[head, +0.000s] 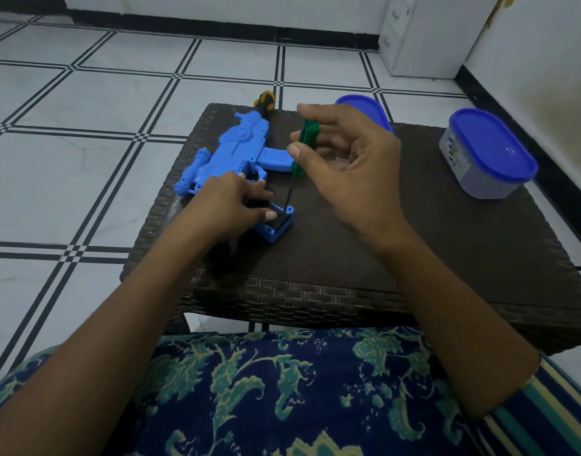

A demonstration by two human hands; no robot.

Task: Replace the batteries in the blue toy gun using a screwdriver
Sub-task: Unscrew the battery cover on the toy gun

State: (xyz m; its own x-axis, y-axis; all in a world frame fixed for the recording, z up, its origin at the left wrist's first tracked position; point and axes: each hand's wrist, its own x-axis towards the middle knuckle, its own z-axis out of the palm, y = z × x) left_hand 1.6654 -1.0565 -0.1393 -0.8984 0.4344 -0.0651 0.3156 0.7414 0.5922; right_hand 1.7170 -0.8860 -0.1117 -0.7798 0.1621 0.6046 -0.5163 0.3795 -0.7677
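Two hands of mine worked over the dark wicker table [430,258], where the blue toy gun [236,149] lay flat near the left edge. My left hand [231,205] gripped its handle beside the black battery compartment [277,222]. My right hand [345,166] pinched the green screwdriver [307,139] between thumb and fingertips, tip at the compartment's corner. Two blue-lidded tubs [486,153] stood at the right.

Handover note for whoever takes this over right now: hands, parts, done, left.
Left hand holds the blue toy gun by its handle end, on the wicker table.
Right hand pinches the green screwdriver, tip down at the black battery hatch.
Done: driver placed at the hatch; whether any screw is out, cannot tell.
Left: open hatch, swap batteries, screw it shut. No loose batteries in view.
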